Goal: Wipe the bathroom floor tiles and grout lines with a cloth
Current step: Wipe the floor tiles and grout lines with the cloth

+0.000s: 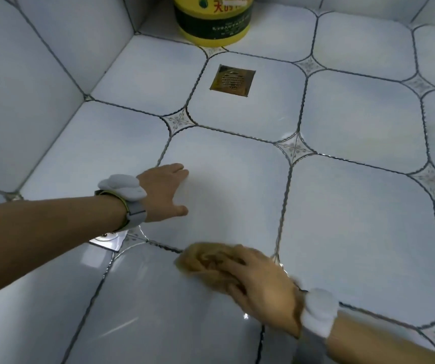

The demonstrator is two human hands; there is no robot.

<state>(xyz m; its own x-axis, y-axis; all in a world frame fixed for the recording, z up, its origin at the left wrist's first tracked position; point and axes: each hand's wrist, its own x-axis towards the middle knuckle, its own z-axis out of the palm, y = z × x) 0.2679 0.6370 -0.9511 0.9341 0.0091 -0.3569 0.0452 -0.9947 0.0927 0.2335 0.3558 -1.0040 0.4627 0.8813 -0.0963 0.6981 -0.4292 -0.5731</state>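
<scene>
In the head view the right hand [261, 287] presses a bunched tan cloth [205, 261] onto the floor [355, 232], fingers curled over the wad, right on the grout line [163, 246] that runs across the near part of the scene. Hand and cloth are blurred, which I take as a scrubbing stroke in progress. The left hand [166, 193] lies flat on the middle tile, fingers straight and spread, holding nothing and serving as a prop. To do this step well, I would keep the cloth's thickest fold over the grout, press with the fingertips rather than the palm, and stroke along the line before sweeping the tile faces on both sides; the prop hand belongs on a tile not yet wiped or already dry, since the glaze looks slick. The cloth is soft and crumpled, mostly under the hand, with its left edge showing. The tiles are pale blue and glossy, with dark wavy grout and small patterned diamonds at the corners. A brass drain [232, 80] sits far off in the floor, and a yellow tub [212, 19] stands beyond it by the wall.
</scene>
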